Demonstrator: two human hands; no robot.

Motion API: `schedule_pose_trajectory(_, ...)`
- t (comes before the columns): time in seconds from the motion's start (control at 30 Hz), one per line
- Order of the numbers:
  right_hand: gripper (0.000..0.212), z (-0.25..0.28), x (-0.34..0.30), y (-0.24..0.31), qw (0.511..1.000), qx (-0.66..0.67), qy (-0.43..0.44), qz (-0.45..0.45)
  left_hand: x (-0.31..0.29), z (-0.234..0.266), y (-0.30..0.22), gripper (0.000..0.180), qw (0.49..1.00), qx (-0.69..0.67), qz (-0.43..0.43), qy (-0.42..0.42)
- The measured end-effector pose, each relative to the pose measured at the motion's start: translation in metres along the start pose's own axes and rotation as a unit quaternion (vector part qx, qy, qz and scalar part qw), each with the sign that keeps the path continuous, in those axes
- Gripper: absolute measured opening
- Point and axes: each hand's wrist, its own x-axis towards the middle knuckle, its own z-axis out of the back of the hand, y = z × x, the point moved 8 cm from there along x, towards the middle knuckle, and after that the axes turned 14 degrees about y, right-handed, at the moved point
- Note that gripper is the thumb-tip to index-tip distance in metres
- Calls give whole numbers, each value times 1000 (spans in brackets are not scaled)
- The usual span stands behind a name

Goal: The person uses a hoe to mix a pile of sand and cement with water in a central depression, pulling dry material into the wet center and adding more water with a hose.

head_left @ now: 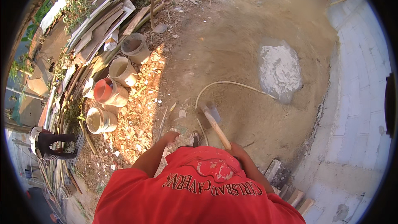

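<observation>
My right hand (236,151), partly behind my red shirt, is closed round the near end of the wooden handle of a hoe-like tool (219,130). Its grey metal blade (214,113) lies low on the sandy ground ahead. My left hand (171,137) is held out at my left side with its fingers stretched and nothing in them. A pale hose (226,82) curves from near my feet round the blade. Its far end reaches a wet grey-white patch (282,68), which looks like cement mix in a hollow of the sand.
Several dirty buckets (123,71) stand on the left beside piled boards and poles (95,29). A pale block wall (360,99) borders the right. Wooden offcuts (295,198) lie near right. One person (52,143) is at far left; another, blurred (309,0), is at far right.
</observation>
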Motion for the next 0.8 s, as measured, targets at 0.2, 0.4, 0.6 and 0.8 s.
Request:
schedule_pose_trajectory(0.2,50,75,56,135,998,-42,3,48,26,88,-134,67,915,-403,26,2)
schedule_pose_trajectory(0.4,51,140,153,235,990,-66,73,102,87,187,-187,46,740,-657,-116,-85)
schedule_pose_trajectory(0.6,44,262,275,339,979,-106,145,96,158,368,-175,17,627,-746,-141,-174)
schedule_pose_trajectory(0.8,49,357,345,390,983,-46,154,84,197,521,-177,11,602,-717,-100,-336)
